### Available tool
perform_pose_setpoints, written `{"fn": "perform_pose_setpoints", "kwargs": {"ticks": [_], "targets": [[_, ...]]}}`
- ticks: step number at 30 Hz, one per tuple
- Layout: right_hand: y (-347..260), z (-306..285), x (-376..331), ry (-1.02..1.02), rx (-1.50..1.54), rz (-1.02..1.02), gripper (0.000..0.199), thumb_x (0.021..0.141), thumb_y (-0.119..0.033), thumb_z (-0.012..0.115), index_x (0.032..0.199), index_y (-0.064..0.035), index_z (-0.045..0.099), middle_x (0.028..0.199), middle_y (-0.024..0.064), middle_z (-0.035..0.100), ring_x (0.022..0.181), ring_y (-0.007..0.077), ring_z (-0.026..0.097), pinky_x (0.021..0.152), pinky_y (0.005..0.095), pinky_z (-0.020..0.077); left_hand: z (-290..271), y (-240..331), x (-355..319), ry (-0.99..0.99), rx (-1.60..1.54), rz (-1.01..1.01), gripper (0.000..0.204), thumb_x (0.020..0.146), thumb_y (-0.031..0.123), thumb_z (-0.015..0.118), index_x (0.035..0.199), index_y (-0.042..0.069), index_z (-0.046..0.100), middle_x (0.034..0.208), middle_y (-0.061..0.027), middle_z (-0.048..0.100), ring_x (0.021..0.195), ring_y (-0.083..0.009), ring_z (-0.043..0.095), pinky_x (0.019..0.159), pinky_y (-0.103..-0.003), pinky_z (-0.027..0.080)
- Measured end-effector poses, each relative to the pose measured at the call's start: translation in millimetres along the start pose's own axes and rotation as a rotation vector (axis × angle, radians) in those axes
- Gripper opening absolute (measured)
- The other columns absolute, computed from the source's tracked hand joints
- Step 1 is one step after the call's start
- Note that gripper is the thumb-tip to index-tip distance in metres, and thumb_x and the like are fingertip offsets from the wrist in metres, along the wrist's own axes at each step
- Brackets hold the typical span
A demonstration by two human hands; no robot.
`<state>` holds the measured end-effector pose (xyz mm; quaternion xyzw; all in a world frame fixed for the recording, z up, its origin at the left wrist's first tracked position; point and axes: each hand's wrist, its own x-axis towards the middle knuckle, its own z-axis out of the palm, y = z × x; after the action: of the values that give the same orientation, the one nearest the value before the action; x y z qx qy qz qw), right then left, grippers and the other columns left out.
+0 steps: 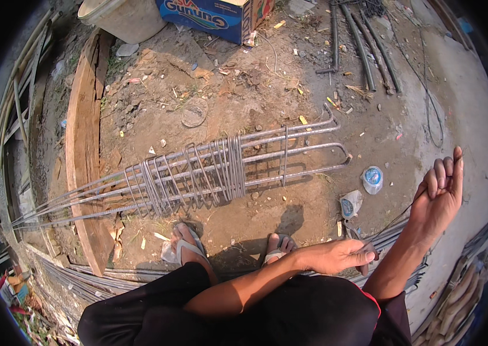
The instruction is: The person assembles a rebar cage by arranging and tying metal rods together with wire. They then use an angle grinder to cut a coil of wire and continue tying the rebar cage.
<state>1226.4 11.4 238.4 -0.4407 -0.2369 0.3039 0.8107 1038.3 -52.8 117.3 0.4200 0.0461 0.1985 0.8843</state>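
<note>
wire: thin dark tie wire (396, 216) stretched taut between the two hands, low right of view, over the dirt beside the rebar bundle
right hand: right hand (440, 193) raised, palm turned in, fingers curled together around the upper end of the wire, thumb up; grip looks closed on the wire, exact pinch hard to make out
left hand: left hand (342, 255) reaches across the body, fingers folded down over the lower end of the wire, close above a bundle of rods (391, 236); pinch point hidden under the fingers
step judged: pulling a length of wire straight; best done by keeping both grips firm and the pull in line so the strand stays unkinked, with the lower hand kept clear of the rod ends
rebar cage: rebar cage (198, 173) lies on the ground ahead of the feet, long bars with hooked ends to the right, stirrups bunched mid-length, well apart from the hands
plank: wooden plank (82, 144) under the cage's left part
feet: sandalled feet (189, 245) just below the cage
litter: two small round cups (372, 179) on the dirt near the right hand
far: blue carton (209, 14) and a pale bucket (126, 17) at top, loose bars (365, 49) top right
</note>
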Motion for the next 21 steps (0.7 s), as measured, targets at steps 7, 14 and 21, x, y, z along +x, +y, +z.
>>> {"fn": "perform_pose_setpoints", "kwargs": {"ticks": [7, 14, 21], "targets": [[12, -100, 14, 0.287, -0.206, -0.122, 0.030, 0.110, -0.016, 0.051, 0.133, 0.0026, 0.051, 0.087, -0.0007, 0.044, 0.068, 0.0061, 0.040, 0.050, 0.0192, 0.0332, -35, 47, 3, 0.419, -0.029, -0.174, 0.039, 0.112, 0.034, 0.049, 0.091, 0.003, 0.063, 0.066, 0.0089, 0.041, 0.055, -0.0008, 0.032, 0.049, -0.023, 0.027], [48, -143, -75, 0.545, -0.464, 0.193, 0.021, 0.108, -0.018, 0.053, 0.124, -0.0053, 0.058, 0.077, -0.0056, 0.042, 0.059, 0.0032, 0.036, 0.046, 0.0178, 0.0299, -20, 36, -6, -0.230, 0.181, -0.369, 0.035, 0.104, 0.029, 0.061, 0.083, 0.002, 0.070, 0.072, 0.0017, 0.060, 0.070, -0.0085, 0.051, 0.067, -0.030, 0.043], [92, -110, -189, 0.177, 0.071, 1.053, 0.076, 0.107, -0.064, 0.033, 0.139, 0.0021, 0.053, 0.124, 0.0148, 0.066, 0.118, 0.0268, 0.060, 0.100, 0.0416, 0.0463, -22, 80, 9, 0.166, -0.298, -0.291, 0.037, 0.110, 0.032, 0.056, 0.090, 0.003, 0.066, 0.063, 0.0082, 0.045, 0.053, -0.0002, 0.035, 0.048, -0.021, 0.026]]}}
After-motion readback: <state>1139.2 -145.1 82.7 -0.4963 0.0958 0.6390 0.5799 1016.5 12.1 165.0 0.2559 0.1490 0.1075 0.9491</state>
